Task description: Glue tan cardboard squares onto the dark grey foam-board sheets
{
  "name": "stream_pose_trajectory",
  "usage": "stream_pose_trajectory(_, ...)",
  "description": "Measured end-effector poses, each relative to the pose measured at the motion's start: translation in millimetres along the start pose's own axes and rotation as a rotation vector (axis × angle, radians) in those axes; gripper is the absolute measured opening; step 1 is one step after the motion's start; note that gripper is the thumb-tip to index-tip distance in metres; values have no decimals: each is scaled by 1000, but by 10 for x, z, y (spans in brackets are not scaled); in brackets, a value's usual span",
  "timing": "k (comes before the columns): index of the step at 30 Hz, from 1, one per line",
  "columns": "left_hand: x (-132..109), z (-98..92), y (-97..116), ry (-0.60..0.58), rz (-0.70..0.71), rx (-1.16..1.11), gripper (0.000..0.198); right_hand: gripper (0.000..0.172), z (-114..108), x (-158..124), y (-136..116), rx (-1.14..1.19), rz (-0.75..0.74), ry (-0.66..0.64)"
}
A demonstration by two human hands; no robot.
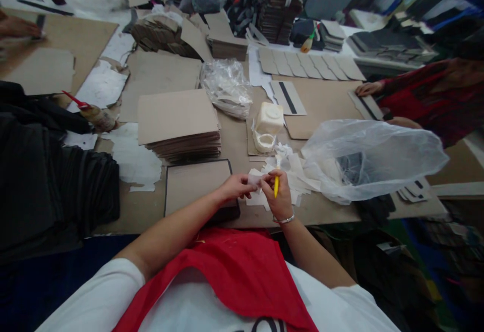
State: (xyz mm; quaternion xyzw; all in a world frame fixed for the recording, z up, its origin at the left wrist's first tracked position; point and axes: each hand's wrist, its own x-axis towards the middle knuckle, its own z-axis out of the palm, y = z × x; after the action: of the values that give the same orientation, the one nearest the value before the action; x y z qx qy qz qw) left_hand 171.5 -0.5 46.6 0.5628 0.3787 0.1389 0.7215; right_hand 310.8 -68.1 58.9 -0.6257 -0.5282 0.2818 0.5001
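My left hand (235, 186) pinches a small white paper piece (254, 178) at the table's near edge, over the right side of a black-edged cardboard panel (196, 185). My right hand (277, 193), with a silver bracelet at the wrist, is closed around a yellow-handled brush (276, 184) and also touches the paper. A heap of white paper scraps (293, 175) lies just behind both hands. A white glue tub (267, 125) stands on cardboard beyond the scraps.
A stack of brown boards (177, 125) sits left of centre. A large clear plastic bag (370, 158) lies to the right. A glue bottle with a red tip (96, 115) lies at left beside black fabric (45, 170). Another person's hand (368, 89) rests at far right.
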Motion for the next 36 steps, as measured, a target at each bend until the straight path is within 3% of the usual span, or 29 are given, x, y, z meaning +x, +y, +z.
stream_pose_trajectory(4, -136, 4, -3, -59, -57, -217, 33, 38, 0, 37, -195, -131, -83, -125)
stream_pose_trajectory(7, -393, -144, -32, -17, -81, -176, 31, 31, 117, 108, -269, -299, -152, -216)
stream_pose_trajectory(12, -918, -662, -155, 84, -180, -84, 32, 22, 477, 305, -227, -234, -156, -90)
stream_pose_trajectory(17, -1271, -1299, -336, 400, -234, -131, 36, 25, 901, 471, -3, -175, -113, -17)
stream_pose_trajectory(21, -1241, -1698, -429, 659, -90, 32, 31, 25, 1192, 494, 158, -338, -152, -13)
stream_pose_trajectory(24, -1116, -1876, -510, 783, -51, 188, 27, 23, 1321, 497, 257, -467, -217, -31)
stream_pose_trajectory(30, -963, -1938, -636, 897, -103, 501, 27, 23, 1381, 524, 389, -636, -298, -58)
stream_pose_trajectory(36, -941, -1939, -624, 895, -140, 547, 27, 24, 1358, 532, 430, -669, -312, -59)
